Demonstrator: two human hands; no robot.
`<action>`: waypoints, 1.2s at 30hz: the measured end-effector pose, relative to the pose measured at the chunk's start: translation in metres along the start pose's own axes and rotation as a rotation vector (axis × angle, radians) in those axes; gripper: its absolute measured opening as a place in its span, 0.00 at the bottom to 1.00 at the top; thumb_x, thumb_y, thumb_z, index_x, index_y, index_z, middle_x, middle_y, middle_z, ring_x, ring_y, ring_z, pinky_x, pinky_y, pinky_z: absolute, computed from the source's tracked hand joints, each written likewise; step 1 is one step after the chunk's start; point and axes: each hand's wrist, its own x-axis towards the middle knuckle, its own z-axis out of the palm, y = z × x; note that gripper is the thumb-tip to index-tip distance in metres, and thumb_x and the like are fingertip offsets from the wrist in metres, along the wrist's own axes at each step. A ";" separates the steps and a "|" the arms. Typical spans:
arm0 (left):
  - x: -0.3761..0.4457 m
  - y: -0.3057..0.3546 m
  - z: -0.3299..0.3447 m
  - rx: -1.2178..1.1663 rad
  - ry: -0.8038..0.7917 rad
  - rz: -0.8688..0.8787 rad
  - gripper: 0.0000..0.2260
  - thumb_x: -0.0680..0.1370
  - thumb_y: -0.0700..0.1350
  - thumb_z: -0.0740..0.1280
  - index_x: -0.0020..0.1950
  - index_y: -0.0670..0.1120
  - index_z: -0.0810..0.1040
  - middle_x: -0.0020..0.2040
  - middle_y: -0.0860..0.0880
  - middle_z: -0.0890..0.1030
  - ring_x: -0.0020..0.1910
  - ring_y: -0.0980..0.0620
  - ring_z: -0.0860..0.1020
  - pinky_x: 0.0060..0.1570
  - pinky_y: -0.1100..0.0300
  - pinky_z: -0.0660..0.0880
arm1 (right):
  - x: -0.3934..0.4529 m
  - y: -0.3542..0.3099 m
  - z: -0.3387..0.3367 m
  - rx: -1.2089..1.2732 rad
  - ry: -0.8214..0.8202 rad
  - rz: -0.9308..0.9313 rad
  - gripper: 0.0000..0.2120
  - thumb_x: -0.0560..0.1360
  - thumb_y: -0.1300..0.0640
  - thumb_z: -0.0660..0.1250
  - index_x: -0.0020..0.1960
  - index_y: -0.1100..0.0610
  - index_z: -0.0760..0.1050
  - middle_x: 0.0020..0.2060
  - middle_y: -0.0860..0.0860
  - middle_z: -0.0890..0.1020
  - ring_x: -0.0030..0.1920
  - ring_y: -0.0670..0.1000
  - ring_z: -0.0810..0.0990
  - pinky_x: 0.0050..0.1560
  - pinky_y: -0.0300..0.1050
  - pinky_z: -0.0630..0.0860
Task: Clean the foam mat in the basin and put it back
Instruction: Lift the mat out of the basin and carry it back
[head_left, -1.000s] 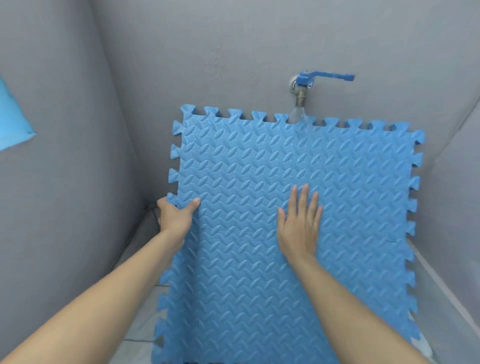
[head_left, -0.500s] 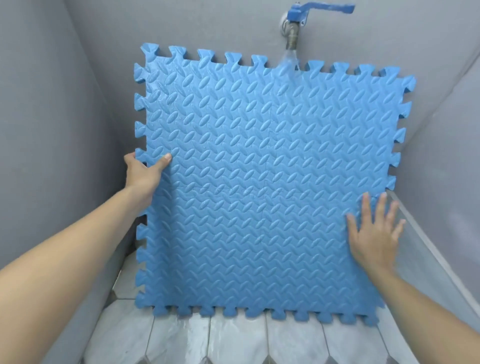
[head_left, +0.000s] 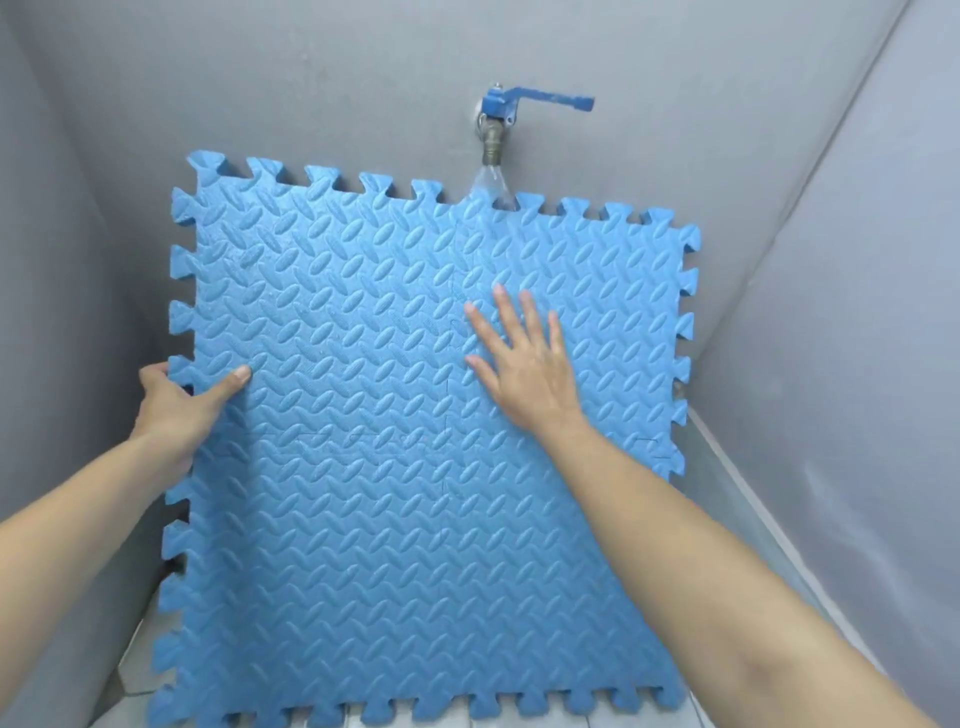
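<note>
In the head view, a square blue foam mat (head_left: 395, 467) with a raised leaf-pattern surface and interlocking toothed edges stood nearly upright, its face turned toward the camera and its top edge leaning back near the grey wall (head_left: 311, 78). Its bottom edge sat low in the frame, above the pale tiled basin floor (head_left: 332, 719), though whether it touched the tiles could not be told.

The left hand (head_left: 179, 405) gripped the mat's left edge at mid-height, thumb curled onto the front face and the fingers wrapped round behind the toothed border. The right hand (head_left: 524, 364) lay flat on the mat's face just right of centre, fingers straight and spread, palm pressed against the foam and holding nothing.

A metal tap with a blue lever handle (head_left: 506, 117) jutted from the wall directly above the mat's top edge, the lever pointing right. A stream of water (head_left: 493, 189) fell from its spout and struck the mat's top edge, right of centre. A grey side wall (head_left: 857, 338) rose at the right, with a pale ledge (head_left: 727, 467) running beside the mat's right edge.
</note>
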 end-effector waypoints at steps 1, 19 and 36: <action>0.001 0.000 -0.001 -0.007 -0.001 0.004 0.42 0.67 0.63 0.73 0.73 0.51 0.56 0.68 0.44 0.70 0.63 0.41 0.73 0.61 0.41 0.72 | 0.011 0.019 -0.011 0.045 -0.006 0.121 0.30 0.81 0.37 0.48 0.79 0.42 0.46 0.80 0.50 0.48 0.80 0.55 0.46 0.77 0.60 0.48; -0.014 0.010 -0.006 -0.101 -0.027 -0.023 0.37 0.72 0.54 0.73 0.74 0.47 0.56 0.68 0.44 0.70 0.64 0.42 0.72 0.58 0.47 0.70 | 0.123 0.015 -0.150 0.041 0.228 0.133 0.33 0.81 0.49 0.57 0.78 0.64 0.50 0.77 0.59 0.56 0.79 0.61 0.45 0.78 0.58 0.48; -0.014 0.006 -0.004 -0.056 -0.029 -0.011 0.36 0.73 0.54 0.72 0.74 0.46 0.55 0.69 0.44 0.70 0.65 0.42 0.71 0.58 0.49 0.70 | 0.103 0.040 -0.160 0.359 0.012 0.115 0.44 0.77 0.42 0.62 0.80 0.49 0.36 0.79 0.52 0.36 0.79 0.55 0.36 0.76 0.57 0.49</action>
